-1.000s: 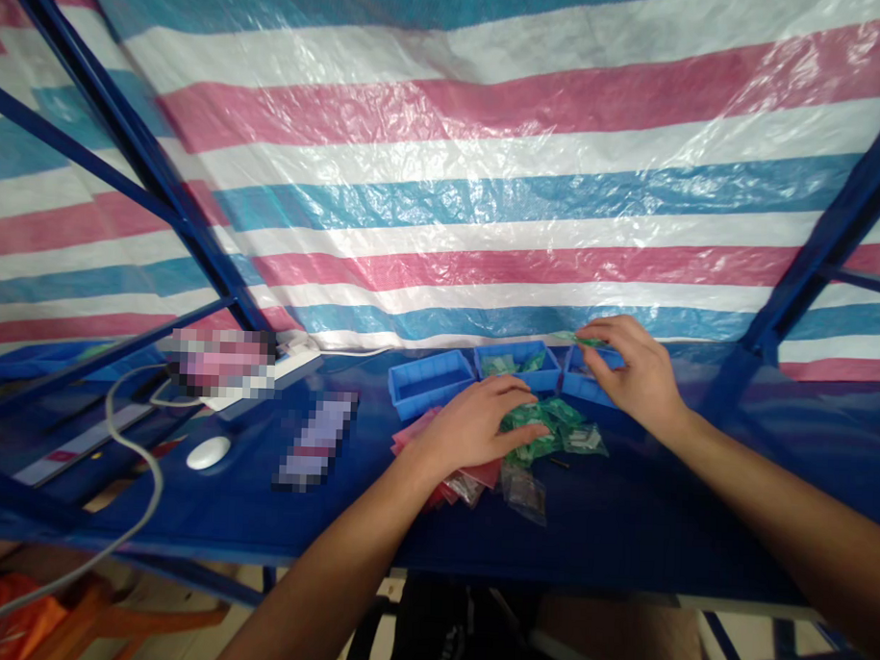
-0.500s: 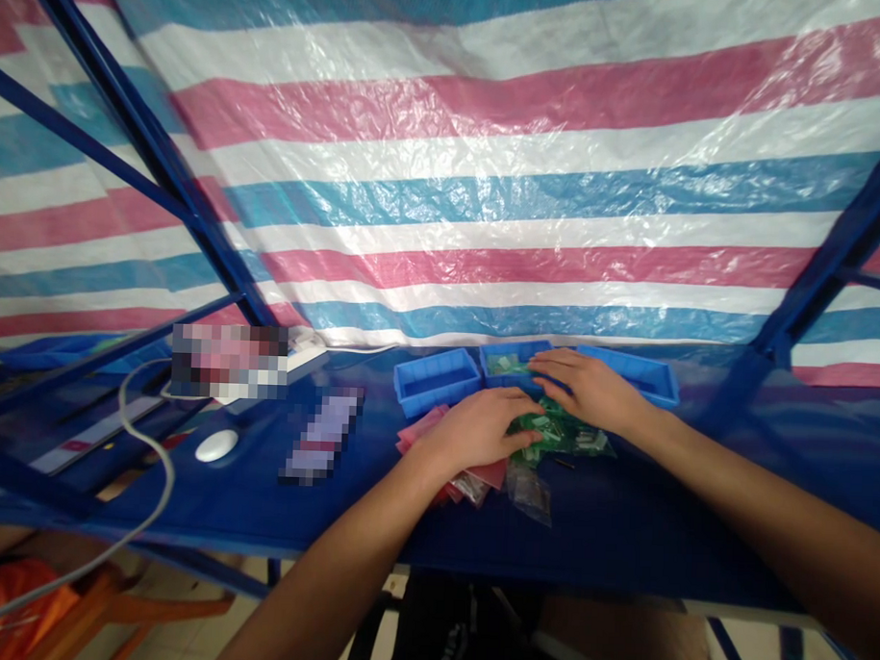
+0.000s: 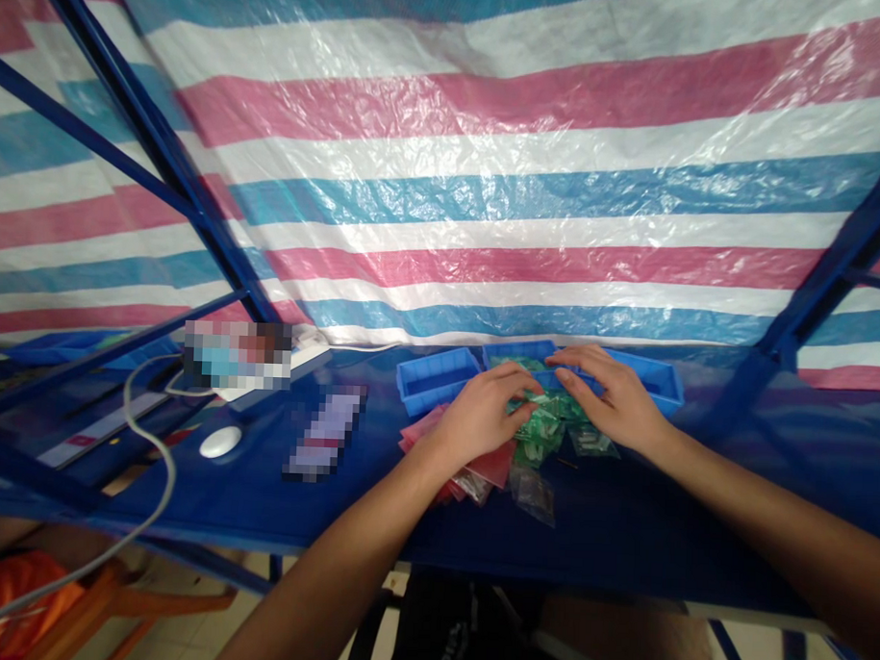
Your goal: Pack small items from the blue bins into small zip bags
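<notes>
Blue surface point(image 3: 656, 540), work bunched mid-width, toward the rear edge. Left hand point(image 3: 484, 418): over the pink-red packets point(image 3: 494, 467), fingers curled, thumb tip a bit apart from the fingertips. Green plastic shows in the gap; can't tell if it's pinched. Right hand point(image 3: 615, 394): thumb held off from the fingers, the fingers lying close together; no item visible in the grip.

Green packets point(image 3: 541, 435) heaped between the hands, in front of the middle bin point(image 3: 518, 350), which has more green ones in it. Small clear packet point(image 3: 533, 497) is at the heap's front, toward the surface's front edge. Silvery packet point(image 3: 593, 441) on the heap's right side, just below the right hand. Tiny dark sliver point(image 3: 568, 463) just in front of it.

Left bin point(image 3: 438, 383) sits beside the middle one, near the rear edge. Right bin point(image 3: 659, 381) is partly hidden by the right hand.

Room: rear is tight, bins stand close to the edge with striped sheeting point(image 3: 531, 208) right behind. Front has a strip of open surface between clear packet and front edge. Right has the widest stretch, right bin out to the right-hand post point(image 3: 790, 323), though the right forearm crosses its front part. Left side: blurred-out slab point(image 3: 326, 432), then white oval thing point(image 3: 220, 443), gaps between; white cable point(image 3: 164, 494) hangs over the front edge near the left corner.
</notes>
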A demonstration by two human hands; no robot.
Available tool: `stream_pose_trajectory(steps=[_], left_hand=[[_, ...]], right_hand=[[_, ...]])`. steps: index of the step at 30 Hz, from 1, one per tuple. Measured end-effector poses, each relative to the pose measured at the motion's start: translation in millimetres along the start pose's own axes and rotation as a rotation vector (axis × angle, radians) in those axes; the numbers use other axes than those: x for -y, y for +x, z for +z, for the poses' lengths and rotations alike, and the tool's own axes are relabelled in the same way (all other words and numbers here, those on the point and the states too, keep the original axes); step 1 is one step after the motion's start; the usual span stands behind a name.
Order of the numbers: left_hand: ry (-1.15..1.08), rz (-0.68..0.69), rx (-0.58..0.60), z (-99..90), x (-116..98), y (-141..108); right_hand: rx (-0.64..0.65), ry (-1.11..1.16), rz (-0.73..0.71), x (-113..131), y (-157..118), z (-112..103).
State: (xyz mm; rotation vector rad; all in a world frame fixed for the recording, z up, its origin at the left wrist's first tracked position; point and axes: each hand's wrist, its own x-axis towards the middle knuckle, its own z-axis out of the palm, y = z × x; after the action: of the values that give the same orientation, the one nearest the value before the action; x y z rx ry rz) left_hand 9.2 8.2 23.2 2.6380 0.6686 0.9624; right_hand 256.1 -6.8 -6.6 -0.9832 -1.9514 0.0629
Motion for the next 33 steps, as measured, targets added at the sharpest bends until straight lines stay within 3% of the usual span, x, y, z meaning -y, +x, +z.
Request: stream_pose_trajectory(steps=[7, 14, 24, 33], left_hand=[[-0.120, 0.012, -0.234, -2.5, -1, 3], [-0.118, 0.049, -0.235, -2.9, -7, 4], [0.006, 0.106, -0.118, -5.6, -12, 0], [0.036, 0.170, -0.186, -2.8, 0, 1]], right_hand=[[0.081, 0.449, 0.312, 10, -10, 18], [0.016, 0.663, 0.405, 21, -9, 24], [-0.009, 0.910, 0.562, 25, -4, 15], [0.057, 1.053, 0.748, 35, -3, 12]])
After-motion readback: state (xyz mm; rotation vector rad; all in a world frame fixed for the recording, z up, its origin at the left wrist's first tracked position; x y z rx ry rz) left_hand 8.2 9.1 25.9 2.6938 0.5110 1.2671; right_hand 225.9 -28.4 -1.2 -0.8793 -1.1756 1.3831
